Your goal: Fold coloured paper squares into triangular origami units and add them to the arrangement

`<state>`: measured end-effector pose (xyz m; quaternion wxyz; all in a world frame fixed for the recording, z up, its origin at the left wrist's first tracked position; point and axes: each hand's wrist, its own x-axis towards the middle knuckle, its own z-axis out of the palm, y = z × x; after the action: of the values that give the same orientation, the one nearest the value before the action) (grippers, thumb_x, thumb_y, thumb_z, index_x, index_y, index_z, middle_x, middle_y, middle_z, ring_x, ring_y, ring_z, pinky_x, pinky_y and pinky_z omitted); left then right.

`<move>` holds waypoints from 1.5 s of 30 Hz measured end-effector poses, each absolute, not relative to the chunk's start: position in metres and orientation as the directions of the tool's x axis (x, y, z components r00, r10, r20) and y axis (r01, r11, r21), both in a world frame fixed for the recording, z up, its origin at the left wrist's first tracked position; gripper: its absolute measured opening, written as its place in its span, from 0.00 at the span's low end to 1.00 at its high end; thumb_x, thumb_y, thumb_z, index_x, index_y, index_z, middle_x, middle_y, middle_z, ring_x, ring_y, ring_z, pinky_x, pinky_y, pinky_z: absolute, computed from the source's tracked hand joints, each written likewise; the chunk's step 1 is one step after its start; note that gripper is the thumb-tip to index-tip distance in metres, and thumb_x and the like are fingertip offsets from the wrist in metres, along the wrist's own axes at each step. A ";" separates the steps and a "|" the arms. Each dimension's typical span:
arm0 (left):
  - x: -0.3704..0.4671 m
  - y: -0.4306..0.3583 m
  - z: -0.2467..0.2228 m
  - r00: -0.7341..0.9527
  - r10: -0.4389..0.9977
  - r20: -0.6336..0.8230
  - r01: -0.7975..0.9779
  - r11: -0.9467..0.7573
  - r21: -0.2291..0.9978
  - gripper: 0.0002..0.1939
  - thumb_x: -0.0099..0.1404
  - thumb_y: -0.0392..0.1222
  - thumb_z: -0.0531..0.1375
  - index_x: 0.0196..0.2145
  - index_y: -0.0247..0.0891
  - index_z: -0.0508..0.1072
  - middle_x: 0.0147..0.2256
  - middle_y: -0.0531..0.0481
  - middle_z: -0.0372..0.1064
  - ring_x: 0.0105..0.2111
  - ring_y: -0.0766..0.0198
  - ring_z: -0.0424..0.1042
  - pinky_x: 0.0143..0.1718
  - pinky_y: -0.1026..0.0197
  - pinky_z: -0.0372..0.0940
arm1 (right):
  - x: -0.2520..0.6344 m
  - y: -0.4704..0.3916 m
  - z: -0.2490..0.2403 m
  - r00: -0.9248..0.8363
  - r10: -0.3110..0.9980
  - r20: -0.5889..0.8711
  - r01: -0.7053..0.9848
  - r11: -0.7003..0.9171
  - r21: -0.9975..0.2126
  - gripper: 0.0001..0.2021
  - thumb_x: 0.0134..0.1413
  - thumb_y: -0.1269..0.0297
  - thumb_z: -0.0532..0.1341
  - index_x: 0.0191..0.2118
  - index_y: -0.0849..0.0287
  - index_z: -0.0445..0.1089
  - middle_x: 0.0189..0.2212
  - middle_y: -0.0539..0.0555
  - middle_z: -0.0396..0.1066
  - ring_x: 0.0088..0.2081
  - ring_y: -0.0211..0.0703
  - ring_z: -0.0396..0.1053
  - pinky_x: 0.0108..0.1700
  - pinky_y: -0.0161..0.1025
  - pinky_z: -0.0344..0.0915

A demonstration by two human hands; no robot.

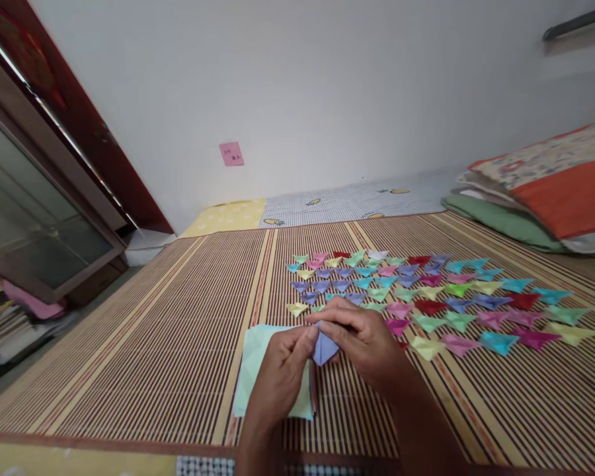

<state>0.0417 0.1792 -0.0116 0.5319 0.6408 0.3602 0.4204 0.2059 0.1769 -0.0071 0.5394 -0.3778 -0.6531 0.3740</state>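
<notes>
A small folded piece of purple paper (324, 349) is held between my two hands, with a crease running down its middle. My left hand (288, 354) pinches its left edge with thumb and fingers. On the right side, the thumb and fingers of my right hand (364, 334) close on its upper edge. Under my left hand lies a stack of square paper sheets (250, 360), pale green on top, partly covered by that hand. Beyond and to the right of my hands, folded paper shapes (459, 322) in many colours are laid out in rows.
All this rests on a striped bamboo mat (143, 330). Folded bedding and a pillow (550, 185) are piled at the right. A pink note (231, 154) sticks to the white wall (327, 86). A glass-fronted cabinet (34, 205) and a pile of books (4, 330) are at the left.
</notes>
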 end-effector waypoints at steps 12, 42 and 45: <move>0.042 0.178 -0.012 0.176 0.970 0.170 0.002 -0.173 0.985 0.22 0.70 0.53 0.59 0.23 0.39 0.64 0.24 0.55 0.54 0.26 0.65 0.53 0.28 0.63 0.52 | 0.212 0.179 -0.009 -0.049 0.947 0.319 0.072 0.322 -0.944 0.09 0.61 0.60 0.64 0.31 0.57 0.73 0.26 0.48 0.69 0.30 0.39 0.66 0.33 0.37 0.62; 0.035 0.194 -0.020 -0.117 0.983 -0.139 -0.492 0.064 0.868 0.18 0.42 0.46 0.77 0.21 0.34 0.75 0.21 0.55 0.69 0.22 0.70 0.65 0.25 0.67 0.59 | 0.200 0.177 -0.004 -0.113 0.890 0.442 0.296 0.454 -0.840 0.04 0.60 0.68 0.61 0.36 0.56 0.74 0.34 0.52 0.74 0.38 0.46 0.71 0.42 0.43 0.65; 0.037 0.194 -0.019 -0.182 0.975 -0.129 -0.531 0.013 0.847 0.18 0.41 0.47 0.77 0.21 0.34 0.75 0.21 0.55 0.70 0.23 0.69 0.68 0.28 0.66 0.63 | 0.191 0.177 -0.005 -0.155 0.943 0.295 0.247 0.326 -0.912 0.05 0.59 0.62 0.64 0.34 0.57 0.74 0.28 0.51 0.73 0.31 0.43 0.68 0.34 0.40 0.63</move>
<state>0.0369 0.1940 -0.0190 0.5800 0.2690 0.4124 0.6489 0.1909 0.1772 -0.0046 0.4711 -0.4478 -0.6642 0.3693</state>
